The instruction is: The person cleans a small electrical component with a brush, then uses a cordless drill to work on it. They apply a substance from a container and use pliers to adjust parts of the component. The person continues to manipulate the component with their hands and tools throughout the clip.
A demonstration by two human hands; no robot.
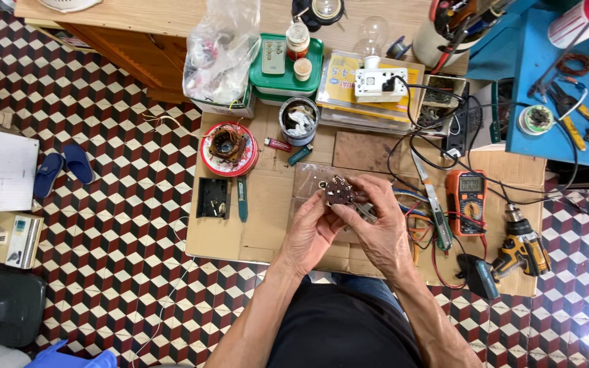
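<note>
A small dark switch part (340, 191) with metal pins is being held up above the cardboard sheet (267, 204), between both hands, probably so the person is seeing its contacts closely. The left hand (311, 228) is pinching it from below with thumb and fingertips closed on it, and the right hand (376, 221) is gripping it from the other side with curled fingers, perhaps also holding a thin tool, but I cannot tell. An orange meter (465, 197) and a yellow drill (521, 247) are lying to the right, within easy reach. To the left a round red tin lid (229, 150) is keeping a copper coil. Farther back, a green plastic box (286, 65) is standing beside a yellow flat package (343, 85) under a white socket.
</note>
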